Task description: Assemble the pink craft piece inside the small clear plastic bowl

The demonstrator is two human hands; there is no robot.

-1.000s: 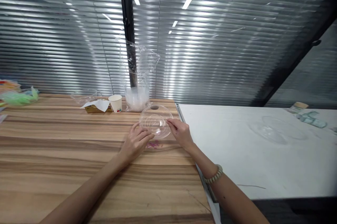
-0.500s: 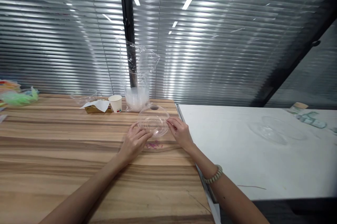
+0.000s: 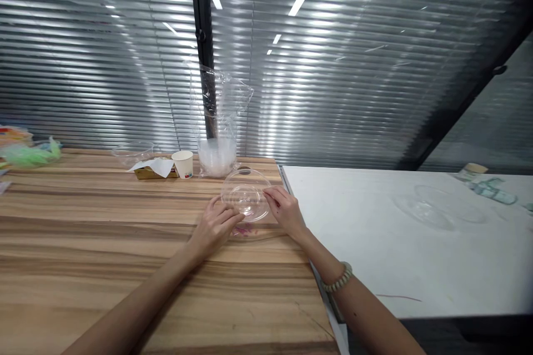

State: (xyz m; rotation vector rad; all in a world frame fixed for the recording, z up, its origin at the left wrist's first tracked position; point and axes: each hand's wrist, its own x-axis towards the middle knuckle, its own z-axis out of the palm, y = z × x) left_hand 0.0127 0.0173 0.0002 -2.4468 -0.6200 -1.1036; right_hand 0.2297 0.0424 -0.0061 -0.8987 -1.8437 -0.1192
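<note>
From the head view, the right hand (image 3: 286, 211) is pinching the rim of a clear dish (image 3: 245, 197) between thumb and fingers, while the left hand (image 3: 214, 225) is grasping its near left rim. The dish is staying near the right edge of the wooden tabletop (image 3: 104, 249), with purple marks (image 3: 241, 230) showing just nearer. Along the far edge, a paper cup (image 3: 183, 165) is standing beside a plastic bag (image 3: 217, 156).
</note>
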